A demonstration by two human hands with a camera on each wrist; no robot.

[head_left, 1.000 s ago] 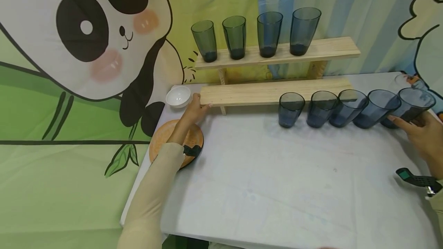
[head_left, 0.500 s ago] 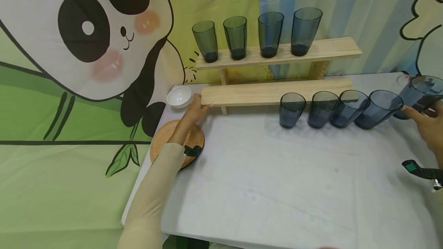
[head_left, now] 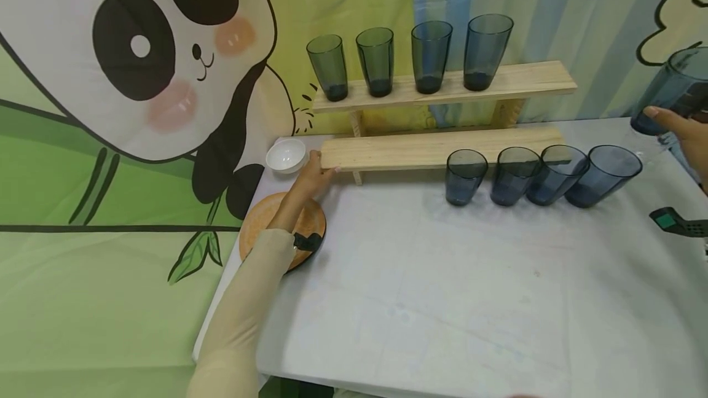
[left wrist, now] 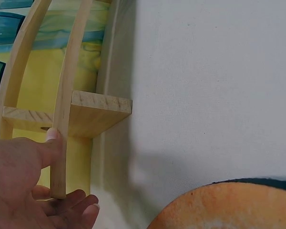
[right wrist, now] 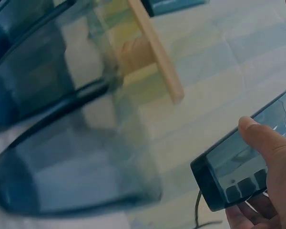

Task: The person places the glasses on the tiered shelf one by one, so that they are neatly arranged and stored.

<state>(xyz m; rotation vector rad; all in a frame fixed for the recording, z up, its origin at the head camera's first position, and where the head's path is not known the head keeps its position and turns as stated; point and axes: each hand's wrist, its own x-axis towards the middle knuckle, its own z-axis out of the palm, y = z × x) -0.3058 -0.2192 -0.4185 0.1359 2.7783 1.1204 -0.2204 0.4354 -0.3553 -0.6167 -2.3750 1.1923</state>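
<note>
In the head view my left hand [head_left: 312, 178] grips the left end of the lower board of a two-tier wooden shelf [head_left: 387, 151]. The left wrist view shows its thumb on one face of the board and the fingers round the other. At the far right, my right hand [head_left: 686, 135] holds a dark blue drinking glass [head_left: 669, 96] up above the table. Thumb and fingers wrap the glass's sides in the right wrist view. Several similar glasses [head_left: 466, 180] stand in a row on the table before the shelf's right half.
Several green and blue glasses [head_left: 431, 57] line the upper board [head_left: 533, 80]. A white bowl [head_left: 285, 155] sits left of the shelf. Under my left forearm lies a round wooden plate [head_left: 260, 220]. A clear glass object [head_left: 648, 147] is partly hidden behind my right hand.
My right hand has lifted the rightmost glass off the table, carrying it up and to the right, away from the row. The left hand stays on the shelf.
</note>
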